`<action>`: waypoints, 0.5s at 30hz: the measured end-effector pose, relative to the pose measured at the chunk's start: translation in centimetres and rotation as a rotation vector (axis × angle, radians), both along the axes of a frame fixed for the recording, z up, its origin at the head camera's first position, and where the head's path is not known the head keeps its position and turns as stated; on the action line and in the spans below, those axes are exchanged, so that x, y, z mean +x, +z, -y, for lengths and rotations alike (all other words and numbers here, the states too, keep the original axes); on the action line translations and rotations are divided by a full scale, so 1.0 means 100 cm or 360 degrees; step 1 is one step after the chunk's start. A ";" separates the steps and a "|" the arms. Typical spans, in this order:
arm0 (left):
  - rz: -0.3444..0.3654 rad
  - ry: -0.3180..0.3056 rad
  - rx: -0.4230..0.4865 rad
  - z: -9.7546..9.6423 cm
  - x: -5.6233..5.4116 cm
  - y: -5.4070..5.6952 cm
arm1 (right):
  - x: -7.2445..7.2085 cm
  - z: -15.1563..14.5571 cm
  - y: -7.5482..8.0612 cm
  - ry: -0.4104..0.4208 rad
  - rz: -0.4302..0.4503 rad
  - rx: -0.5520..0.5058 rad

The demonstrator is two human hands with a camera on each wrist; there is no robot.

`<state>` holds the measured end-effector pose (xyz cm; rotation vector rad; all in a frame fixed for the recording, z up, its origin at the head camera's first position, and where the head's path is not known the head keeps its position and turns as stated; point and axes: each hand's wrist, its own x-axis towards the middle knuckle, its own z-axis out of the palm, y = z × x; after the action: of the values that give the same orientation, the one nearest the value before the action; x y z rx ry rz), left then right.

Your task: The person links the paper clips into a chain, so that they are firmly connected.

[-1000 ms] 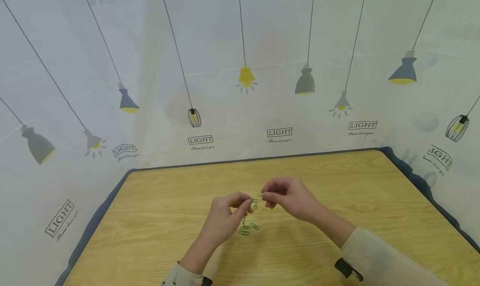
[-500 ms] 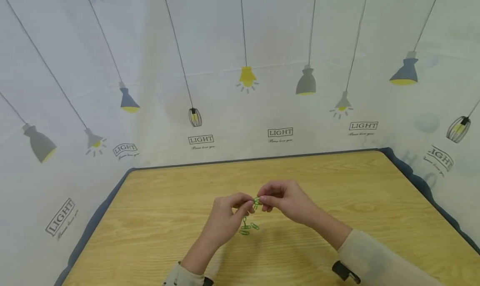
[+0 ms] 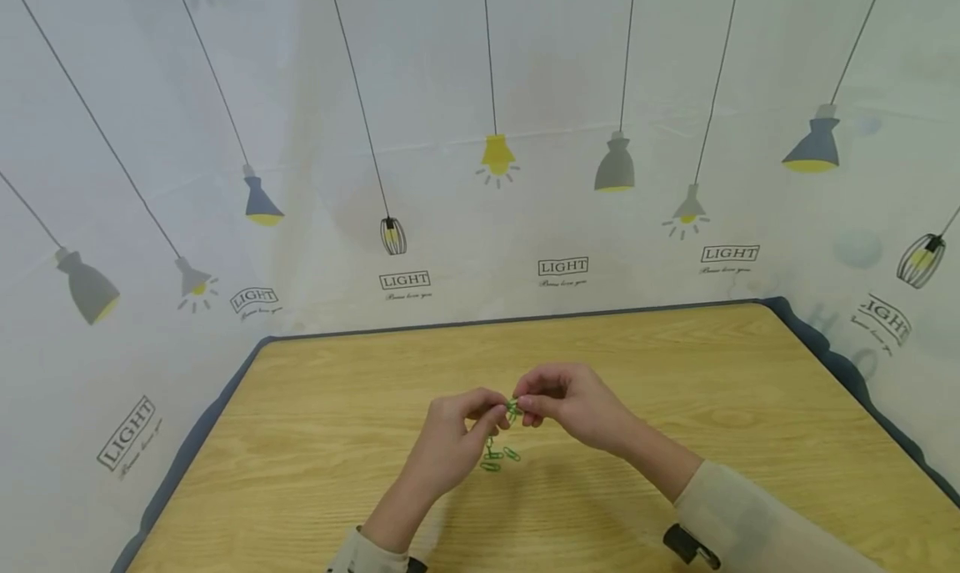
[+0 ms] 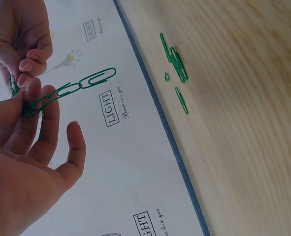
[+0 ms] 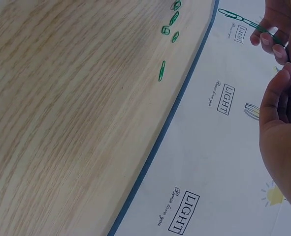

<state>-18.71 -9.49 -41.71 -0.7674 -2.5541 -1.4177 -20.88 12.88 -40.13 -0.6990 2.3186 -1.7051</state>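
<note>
While the green paperclip chain (image 4: 80, 85) is pinched in mid-air by the left hand (image 3: 452, 439) and another clip (image 4: 13, 85) by the right hand (image 3: 579, 406), light, springy, slippery wire is to be expected (best gripped at an end loop); below, loose clips (image 4: 178, 65) are scattered on the table (image 4: 243, 128).

Two hands: one left hand (image 3: 453, 439) and one right hand (image 3: 577, 406). At the left hand's fingers, at least three linked paper clips (image 4: 80, 86) show; overlap hides the exact number. One clip (image 4: 14, 84) shows in the right hand's fingertips. Below the hands, five loose clips (image 5: 175, 36) can be counted in the right wrist view, on one table (image 3: 360, 389). Nine printed lamps (image 3: 615, 164): four left of the left hand, two beyond the hands, three right of the right hand. Six "LIGHT" labels (image 3: 563, 266): three left of the left hand, one beyond the right hand, two to its right.
</note>
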 end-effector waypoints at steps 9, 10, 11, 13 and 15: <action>0.0010 -0.0005 -0.0004 0.001 0.000 -0.002 | 0.001 -0.002 -0.001 -0.0011 0.0006 0.0048; 0.0008 -0.0003 -0.0008 0.001 0.000 -0.002 | 0.001 -0.003 -0.001 -0.0012 0.0006 0.0052; 0.0003 -0.0001 -0.0012 0.001 0.000 -0.002 | 0.001 -0.003 -0.001 -0.0017 0.0005 0.0057; -0.0007 0.0008 -0.0014 0.001 -0.001 -0.003 | 0.001 -0.004 -0.001 -0.0024 0.0006 0.0062; -0.0012 0.0014 -0.0012 0.001 -0.001 -0.003 | 0.001 -0.004 0.000 -0.0030 0.0009 0.0062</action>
<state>-18.85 -9.60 -42.04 -0.7598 -2.5553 -1.4009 -20.77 13.31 -40.17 -0.6665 2.3553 -1.6627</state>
